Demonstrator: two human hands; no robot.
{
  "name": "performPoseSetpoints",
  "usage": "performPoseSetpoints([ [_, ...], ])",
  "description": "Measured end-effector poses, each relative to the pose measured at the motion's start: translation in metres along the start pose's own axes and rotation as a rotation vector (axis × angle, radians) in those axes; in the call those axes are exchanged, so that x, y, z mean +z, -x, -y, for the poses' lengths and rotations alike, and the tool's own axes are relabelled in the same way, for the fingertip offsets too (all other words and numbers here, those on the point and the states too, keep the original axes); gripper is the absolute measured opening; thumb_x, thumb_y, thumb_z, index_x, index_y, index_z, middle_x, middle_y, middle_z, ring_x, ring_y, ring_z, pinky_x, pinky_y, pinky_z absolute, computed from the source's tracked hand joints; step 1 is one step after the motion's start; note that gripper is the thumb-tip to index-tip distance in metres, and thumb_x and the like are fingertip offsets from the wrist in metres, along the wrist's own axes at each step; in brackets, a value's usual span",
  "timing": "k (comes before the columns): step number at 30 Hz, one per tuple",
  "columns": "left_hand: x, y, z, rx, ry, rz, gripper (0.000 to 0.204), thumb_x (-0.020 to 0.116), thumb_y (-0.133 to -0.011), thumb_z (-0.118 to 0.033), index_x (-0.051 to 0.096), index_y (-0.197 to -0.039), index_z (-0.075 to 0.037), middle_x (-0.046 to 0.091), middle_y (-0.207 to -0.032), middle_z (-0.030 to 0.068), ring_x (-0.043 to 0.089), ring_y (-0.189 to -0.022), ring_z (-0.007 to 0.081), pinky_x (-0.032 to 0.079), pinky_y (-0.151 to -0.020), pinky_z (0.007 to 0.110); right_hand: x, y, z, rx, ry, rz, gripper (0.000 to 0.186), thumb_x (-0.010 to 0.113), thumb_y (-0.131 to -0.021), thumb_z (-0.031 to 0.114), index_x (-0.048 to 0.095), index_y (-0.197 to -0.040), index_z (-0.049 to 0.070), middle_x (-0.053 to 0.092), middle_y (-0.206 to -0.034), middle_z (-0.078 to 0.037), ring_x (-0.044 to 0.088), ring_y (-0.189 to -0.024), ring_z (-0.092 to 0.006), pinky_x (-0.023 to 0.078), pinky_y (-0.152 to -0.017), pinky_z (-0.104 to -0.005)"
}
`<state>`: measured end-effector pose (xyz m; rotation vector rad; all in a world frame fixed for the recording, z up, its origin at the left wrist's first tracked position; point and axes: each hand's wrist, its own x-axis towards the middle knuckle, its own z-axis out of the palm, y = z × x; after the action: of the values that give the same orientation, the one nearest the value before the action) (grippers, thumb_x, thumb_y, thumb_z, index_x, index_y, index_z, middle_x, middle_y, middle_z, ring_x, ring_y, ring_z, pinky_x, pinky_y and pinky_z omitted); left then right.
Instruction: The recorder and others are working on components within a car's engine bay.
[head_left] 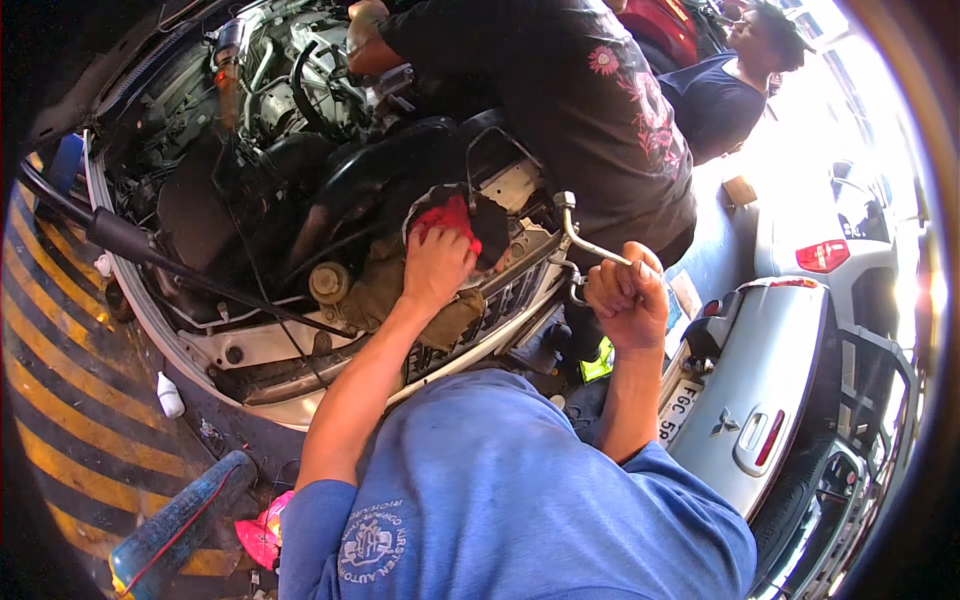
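My left hand [437,268] reaches over the front of an open engine bay, its fingers curled into a red rag [452,217]. Beneath that wrist, a brown cloth [385,290] is draped over the car's front edge. Raised to the right, my right hand [630,300] is closed around a thin bent metal pipe [592,247]. A wider metal fitting [565,201] tops the pipe's upper end, while its curved lower part [572,280] shows beside my fingers.
A person in a black shirt [560,110] leans into the engine bay; another person in dark blue [715,105] is farther back. A black strut [130,235] crosses the bay's left side. A silver vehicle [750,370] stands at right. A blue cylinder [185,520] lies lower left.
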<state>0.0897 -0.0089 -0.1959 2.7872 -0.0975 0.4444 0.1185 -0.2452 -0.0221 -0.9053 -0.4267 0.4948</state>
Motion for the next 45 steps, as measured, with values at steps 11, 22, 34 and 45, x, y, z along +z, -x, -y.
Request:
performPoseSetpoints([
  [11, -0.137, 0.018, -0.002, -0.533, 2.227, -0.583, 0.039, 0.045, -0.106, -0.033, 0.055, -0.136, -0.01, 0.059, -0.136, 0.0083, 0.057, -0.126, 0.0226, 0.046, -0.107, 0.041, 0.013, -0.008, -0.022, -0.014, -0.147, 0.234, 0.044, 0.065, -0.096, 0.034, 0.039, -0.068, 0.012, 0.033, -0.054, 0.003, 0.029, -0.047, -0.0092, 0.026, -0.044, -0.0263],
  [22, -0.192, 0.055, -0.036, -0.325, 1.996, -0.558, 0.069, 0.038, -0.101, -0.046, 0.026, -0.157, -0.008, 0.04, -0.155, 0.0104, 0.044, -0.14, 0.0264, 0.035, -0.118, 0.044, 0.048, -0.056, 0.005, -0.163, -0.858, 0.569, 0.047, 0.057, -0.1, 0.04, 0.041, -0.064, 0.016, 0.027, -0.05, 0.006, 0.024, -0.044, -0.0063, 0.021, -0.042, -0.0238],
  [34, -0.221, 0.032, -0.075, -0.359, 1.788, -0.468, 0.05, 0.059, -0.096, -0.031, 0.052, -0.135, -0.001, 0.058, -0.105, 0.0033, 0.052, -0.079, 0.0084, 0.04, -0.065, 0.024, 0.044, -0.045, -0.043, 0.078, -0.43, 0.535, 0.044, 0.069, -0.089, 0.024, 0.039, -0.059, 0.011, 0.036, -0.049, 0.001, 0.029, -0.045, -0.0114, 0.022, -0.044, -0.0301],
  [45, -0.207, 0.003, -0.059, -0.306, 0.809, -0.319, 0.02, 0.058, -0.101, -0.023, 0.064, -0.101, -0.004, 0.064, -0.076, 0.0044, 0.066, -0.066, 0.0196, 0.048, -0.058, 0.033, 0.07, -0.033, -0.051, -0.288, 0.758, 0.17, 0.025, 0.074, -0.088, 0.01, 0.06, -0.068, 0.002, 0.053, -0.059, 0.005, 0.042, -0.055, -0.0041, 0.035, -0.05, -0.0259],
])
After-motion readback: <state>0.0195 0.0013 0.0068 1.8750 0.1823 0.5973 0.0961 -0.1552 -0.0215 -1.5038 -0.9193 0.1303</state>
